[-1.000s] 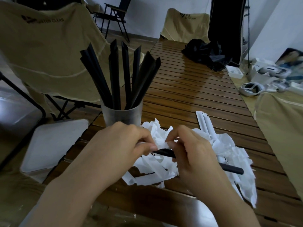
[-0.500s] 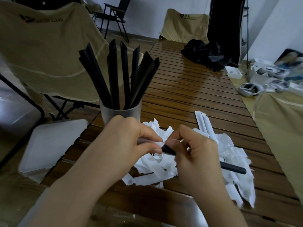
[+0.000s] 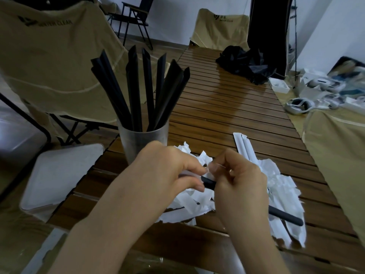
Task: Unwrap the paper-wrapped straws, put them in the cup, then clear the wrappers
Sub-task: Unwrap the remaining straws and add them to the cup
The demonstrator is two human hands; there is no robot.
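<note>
A grey cup (image 3: 138, 143) near the table's left edge holds several black straws (image 3: 136, 91) standing upright. In front of it, my left hand (image 3: 164, 175) pinches the white paper wrapper still on the left end of a black straw (image 3: 284, 215). My right hand (image 3: 239, 186) grips that straw's middle and pinches a scrap of paper near its thumb; the straw's bare right end sticks out past my wrist. A heap of torn white wrappers (image 3: 280, 186) lies under both hands. Two wrapped straws (image 3: 244, 147) rest on the heap's far edge.
The slatted wooden table (image 3: 227, 107) stretches away, with a black cloth bundle (image 3: 245, 66) at its far end. A white lidded bin (image 3: 59, 175) sits low on the left. Beige folding chairs (image 3: 51, 62) stand left and behind; white gear clutters the right (image 3: 300, 103).
My hands have shifted only slightly. The left hand has drawn the wrapper a little to the left, baring slightly more black straw between the two hands.
</note>
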